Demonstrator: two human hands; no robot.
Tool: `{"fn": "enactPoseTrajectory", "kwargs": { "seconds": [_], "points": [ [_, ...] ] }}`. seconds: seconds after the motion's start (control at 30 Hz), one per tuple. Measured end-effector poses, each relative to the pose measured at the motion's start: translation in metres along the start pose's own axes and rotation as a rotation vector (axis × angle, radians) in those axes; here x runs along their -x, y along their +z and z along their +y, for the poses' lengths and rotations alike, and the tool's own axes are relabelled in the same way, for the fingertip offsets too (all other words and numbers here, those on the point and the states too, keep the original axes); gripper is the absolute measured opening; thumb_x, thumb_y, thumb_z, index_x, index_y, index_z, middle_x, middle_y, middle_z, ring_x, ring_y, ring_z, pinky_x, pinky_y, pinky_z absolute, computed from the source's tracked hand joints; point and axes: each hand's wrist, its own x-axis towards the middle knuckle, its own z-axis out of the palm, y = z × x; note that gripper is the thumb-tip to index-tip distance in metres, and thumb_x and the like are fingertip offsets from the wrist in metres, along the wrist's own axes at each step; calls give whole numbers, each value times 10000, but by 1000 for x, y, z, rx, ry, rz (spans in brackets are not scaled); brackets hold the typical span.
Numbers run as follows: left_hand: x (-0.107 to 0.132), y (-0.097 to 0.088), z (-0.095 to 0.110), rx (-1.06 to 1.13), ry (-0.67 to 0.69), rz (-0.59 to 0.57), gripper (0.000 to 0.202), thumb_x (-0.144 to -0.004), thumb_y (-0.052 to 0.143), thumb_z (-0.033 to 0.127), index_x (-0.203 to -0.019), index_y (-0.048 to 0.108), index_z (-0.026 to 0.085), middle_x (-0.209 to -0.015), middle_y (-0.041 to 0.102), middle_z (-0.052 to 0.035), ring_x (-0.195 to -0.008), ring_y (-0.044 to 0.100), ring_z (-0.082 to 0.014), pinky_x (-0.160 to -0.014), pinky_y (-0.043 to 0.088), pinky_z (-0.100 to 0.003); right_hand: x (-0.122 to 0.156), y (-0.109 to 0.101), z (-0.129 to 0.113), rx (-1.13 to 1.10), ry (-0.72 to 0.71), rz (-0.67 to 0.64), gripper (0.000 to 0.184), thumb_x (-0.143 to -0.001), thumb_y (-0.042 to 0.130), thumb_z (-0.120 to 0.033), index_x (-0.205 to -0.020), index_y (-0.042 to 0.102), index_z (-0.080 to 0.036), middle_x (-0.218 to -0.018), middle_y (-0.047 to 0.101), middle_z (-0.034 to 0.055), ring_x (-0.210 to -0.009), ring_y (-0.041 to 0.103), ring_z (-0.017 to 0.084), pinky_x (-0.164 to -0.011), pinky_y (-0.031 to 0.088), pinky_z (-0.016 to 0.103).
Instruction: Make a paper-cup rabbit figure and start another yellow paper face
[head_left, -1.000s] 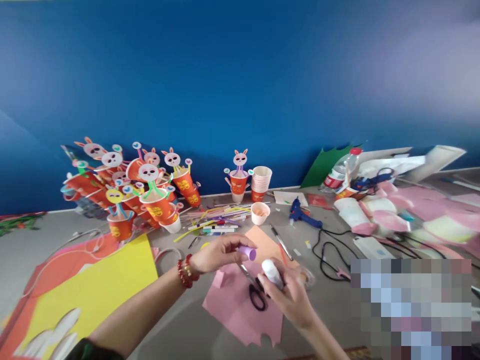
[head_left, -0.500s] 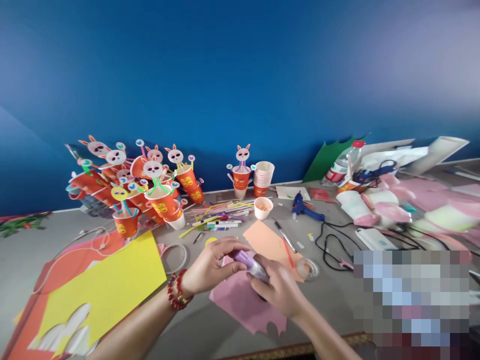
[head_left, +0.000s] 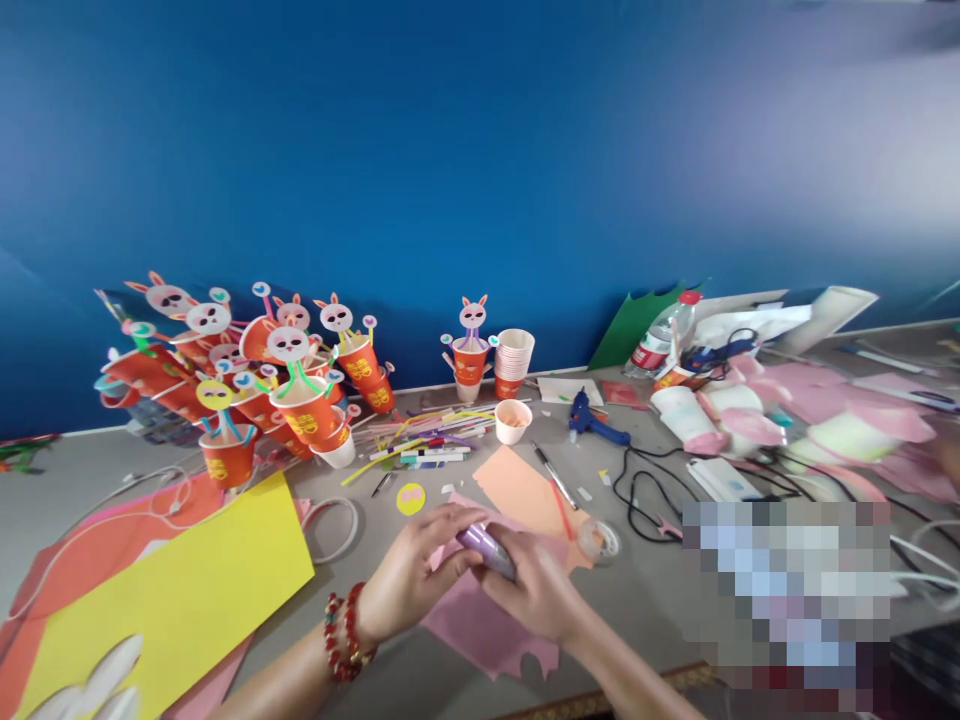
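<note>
Both my hands meet over a pink paper sheet [head_left: 487, 622] near the table's front, wrapped round a small purple-and-whitish object [head_left: 487, 548]. It has a rounded, shiny body, but the fingers cover too much to tell its kind. My left hand [head_left: 420, 560], below a red bead bracelet, grips its left end. The right-hand end sits in my right hand [head_left: 536, 580]. Cut-out notches mark the pink sheet's lower edge. Just beyond my left hand lies a yellow paper circle [head_left: 411, 498] with pink spots. A peach paper sheet [head_left: 517, 490] lies behind my right hand.
Red paper cups [head_left: 304, 412] with rabbit faces crowd the back left. Yellow paper [head_left: 187, 590] covers the left front. Behind are pens and pipe cleaners [head_left: 427, 435], a small cup [head_left: 513, 422], stacked cups [head_left: 514, 360] and a blue glue gun [head_left: 596, 420]. Black cables [head_left: 637, 500] run right.
The view has shifted slightly to the right. My hands have closed further round the purple object and turned it a little, and the yellow circle shows more fully.
</note>
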Motion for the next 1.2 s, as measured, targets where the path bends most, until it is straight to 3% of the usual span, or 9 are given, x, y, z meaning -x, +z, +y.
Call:
{"fn": "enactPoseTrajectory", "kwargs": {
  "seconds": [0.1,0.17,0.23,0.3,0.43,0.6,0.87,1.03,1.2],
  "points": [
    [7,-2,-11,75,-21,55,572,-967,596,354,-1498,388,308,-1315,656,-105,-1111,668,-234,-982,550,-380,-2,-15,6,192,25,48,143,-888,505,-297,-898,613,-204,-780,703,13,-657,645,170,-587,433,230],
    [13,-10,-19,103,-56,98,631,-987,556,355,-1545,264,317,-1379,602,-119,-1073,675,-216,-938,577,-371,-7,-38,19,384,103,172,273,-917,478,-418,-809,614,-207,-785,711,41,-677,658,195,-605,437,254],
    [23,-18,-27,8,-135,123,500,-999,528,331,-1477,384,310,-1346,621,-108,-1079,672,-216,-930,579,-368,-18,-67,38,470,201,301,404,-960,404,-495,-773,603,-197,-715,695,80,-644,656,230,-581,413,285],
    [35,-22,-35,-151,-164,72,286,-992,533,309,-1270,596,284,-1227,685,-88,-1101,666,-233,-959,561,-381,-34,-96,59,547,276,399,428,-963,417,-538,-800,619,-196,-745,712,100,-695,676,255,-589,404,290],
    [59,-12,-44,-298,-79,-49,209,-993,500,250,-1113,670,256,-1142,723,-80,-1075,680,-228,-925,574,-351,-72,-130,93,665,355,444,409,-927,541,-546,-721,635,-206,-749,724,93,-752,702,262,-593,392,275],
    [75,-1,-41,-379,-7,-42,208,-975,508,197,-1108,658,252,-1173,723,-85,-1090,674,-226,-929,574,-339,-101,-123,119,737,422,349,336,-942,580,-436,-734,671,-188,-725,733,77,-691,705,225,-541,348,257],
    [83,-11,-41,-381,-45,-40,217,-984,479,190,-1084,667,231,-1140,725,-88,-1047,676,-220,-899,574,-347,-103,-116,141,731,450,289,303,-960,548,-414,-858,672,-157,-798,743,122,-732,712,253,-547,357,263],
    [73,-25,-58,-498,-51,40,245,-978,474,213,-1122,672,212,-1180,727,-112,-1103,673,-250,-957,563,-404,-93,-127,136,656,383,292,236,-843,682,-394,-933,630,-183,-762,732,50,-692,698,215,-560,403,244],
    [51,-32,-81,-647,-120,13,408,-966,492,220,-1366,558,176,-1376,641,-134,-1270,596,-280,-1070,500,-476,-55,-119,113,600,298,420,370,-892,556,-464,-1147,579,-198,-921,737,74,-751,697,227,-623,487,288]
  ]
}}
